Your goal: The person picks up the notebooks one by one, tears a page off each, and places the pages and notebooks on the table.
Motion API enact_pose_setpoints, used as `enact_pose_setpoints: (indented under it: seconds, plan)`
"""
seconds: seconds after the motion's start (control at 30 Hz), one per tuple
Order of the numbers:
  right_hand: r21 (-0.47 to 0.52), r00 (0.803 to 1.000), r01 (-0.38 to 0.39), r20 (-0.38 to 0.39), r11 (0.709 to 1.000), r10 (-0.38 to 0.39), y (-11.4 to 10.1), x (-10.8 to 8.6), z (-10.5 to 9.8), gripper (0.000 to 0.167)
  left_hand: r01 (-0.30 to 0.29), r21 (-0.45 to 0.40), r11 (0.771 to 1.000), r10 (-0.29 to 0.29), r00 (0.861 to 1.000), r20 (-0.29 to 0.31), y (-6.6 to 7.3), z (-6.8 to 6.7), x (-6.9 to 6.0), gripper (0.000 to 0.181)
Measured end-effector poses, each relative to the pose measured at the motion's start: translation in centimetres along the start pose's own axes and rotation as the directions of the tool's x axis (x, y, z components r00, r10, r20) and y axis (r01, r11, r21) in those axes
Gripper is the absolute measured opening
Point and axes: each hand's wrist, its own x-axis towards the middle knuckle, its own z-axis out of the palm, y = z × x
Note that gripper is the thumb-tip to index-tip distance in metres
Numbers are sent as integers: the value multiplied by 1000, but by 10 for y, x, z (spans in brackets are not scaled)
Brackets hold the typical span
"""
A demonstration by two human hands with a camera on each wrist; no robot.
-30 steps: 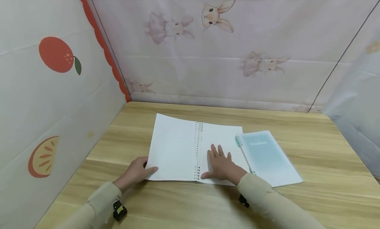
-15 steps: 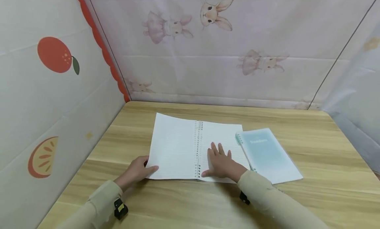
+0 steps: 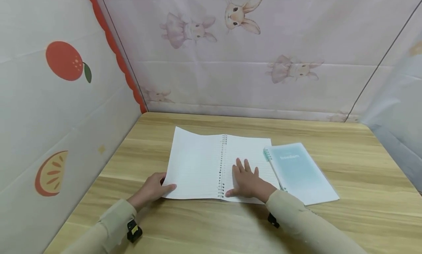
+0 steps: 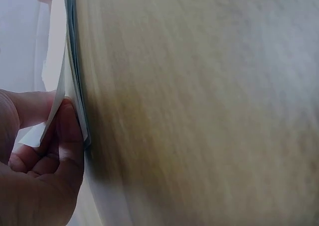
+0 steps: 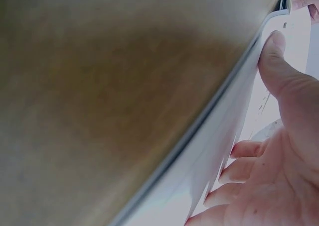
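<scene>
A spiral notebook point(image 3: 245, 151) lies open on the table, its lined pages white. My left hand point(image 3: 152, 190) pinches the lower left corner of the left page point(image 3: 194, 166) between thumb and fingers. In the left wrist view that page point(image 4: 59, 52) passes between the thumb and the bent index finger, raised off the sheets and cover below. My right hand point(image 3: 245, 180) rests on the right page with its fingers spread and straight. In the right wrist view its thumb point(image 5: 273, 61) lies near the page's lower edge.
A second spiral notebook point(image 3: 296, 173) with a pale blue cover marked "freedom" lies at the right, touching or slightly overlapping the open notebook's right edge. The wooden table point(image 3: 204, 228) meets printed cloth walls point(image 3: 211, 82) at the back and left.
The left page's top edge bows more, and its punched inner edge has shifted right, closer to the spiral. Both hands keep their places; the view shifts slightly.
</scene>
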Motion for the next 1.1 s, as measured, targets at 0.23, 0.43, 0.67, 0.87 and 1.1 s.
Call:
enact_pose_setpoints:
  seconds: [0.23, 0.43, 0.67, 0.87, 1.1]
  plan:
    - [4, 1000, -4, 22, 1000, 4, 1, -3, -2, 108, -21, -22, 1000, 22, 999, 33, -9, -6, 14, 48]
    - [12, 1000, 7, 26, 1000, -7, 0, -3, -2, 107, 6, 10, 1000, -6, 1000, -7, -32, -27, 17, 51]
    - [-4, 1000, 1, 30, 1000, -1, -2, -3, -3, 107, 71, 121, 990, -62, 995, -75, -61, -67, 17, 50]
    - [-14, 999, -3, 32, 1000, 4, -3, -3, -3, 107, 127, 233, 964, -97, 986, -138, -81, -96, 18, 48]
    - [1, 999, -10, 33, 1000, 10, -5, -5, -6, 107, 161, 289, 944, -114, 979, -171, -96, -114, 24, 44]
